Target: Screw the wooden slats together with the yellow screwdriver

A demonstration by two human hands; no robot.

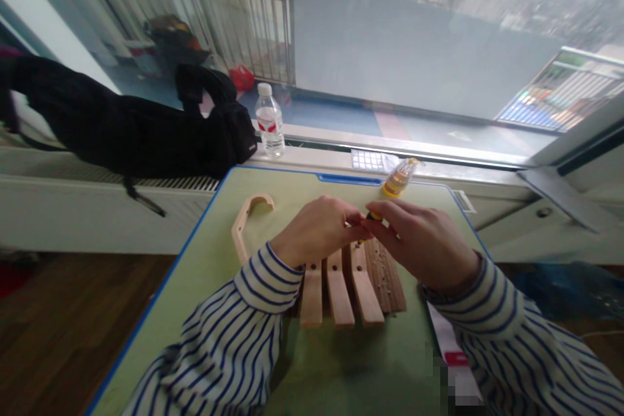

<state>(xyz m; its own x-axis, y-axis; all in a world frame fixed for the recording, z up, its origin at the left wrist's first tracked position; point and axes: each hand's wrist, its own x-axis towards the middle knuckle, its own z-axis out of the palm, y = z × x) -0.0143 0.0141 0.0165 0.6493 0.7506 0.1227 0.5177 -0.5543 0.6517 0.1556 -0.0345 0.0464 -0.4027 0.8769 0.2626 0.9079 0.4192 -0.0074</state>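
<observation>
My left hand [316, 231] and my right hand [424, 240] meet above a row of flat wooden slats [341, 286] lying on the green table [205, 286]. Both hands are closed in a pinch, fingertips touching each other. A small yellow and black object [374, 215] shows between the fingertips of my right hand; what it is I cannot make out. My left fingers press against the same spot. A brown perforated wooden board [387, 273] lies beside the slats, under my right hand. Both wrists wear blue and white striped sleeves.
A curved wooden piece [244, 221] lies on the table's left. A small yellow bottle [398, 179] lies at the far edge. A water bottle [270, 120] and black bag [131, 130] rest on the windowsill. Printed paper [453, 351] sits at right.
</observation>
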